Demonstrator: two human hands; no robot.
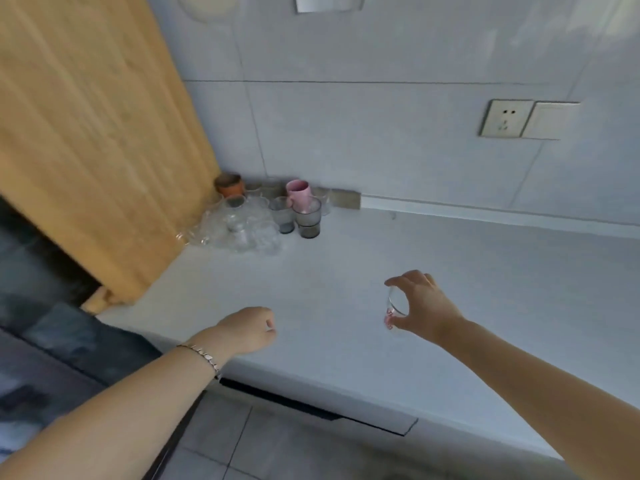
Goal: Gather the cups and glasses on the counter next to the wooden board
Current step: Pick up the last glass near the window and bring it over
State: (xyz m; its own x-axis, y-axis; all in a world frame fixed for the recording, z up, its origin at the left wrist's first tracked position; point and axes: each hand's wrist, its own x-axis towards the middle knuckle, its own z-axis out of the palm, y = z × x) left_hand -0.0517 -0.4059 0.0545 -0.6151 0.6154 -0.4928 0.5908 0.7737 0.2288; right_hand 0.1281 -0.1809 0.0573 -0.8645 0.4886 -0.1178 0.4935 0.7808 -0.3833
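Up at the table's [450,271] far left corner, the gathered cups and glasses stand packed against the wooden board [86,133] that leans there. A brown-orange cup [229,185] sits at the back beside the board, a pink mug [298,195] farther right, two smoky grey tumblers [307,218] in front of it. The clear glasses [239,225] nearest the board blur into one glinting mass, so their number and outlines cannot be told; more pieces behind the pink mug are half hidden.

Nearer the front edge, well apart from that cluster, the right hand [420,303] pinches a small clear glass [394,306] by its rim between thumb and fingers; something pinkish-red shows at its bottom, too blurred to identify. Whether the glass touches the table cannot be told. The left hand [247,329], a bracelet [202,356] on its wrist, hangs over the front edge with fingers curled loosely together, holding nothing visible.
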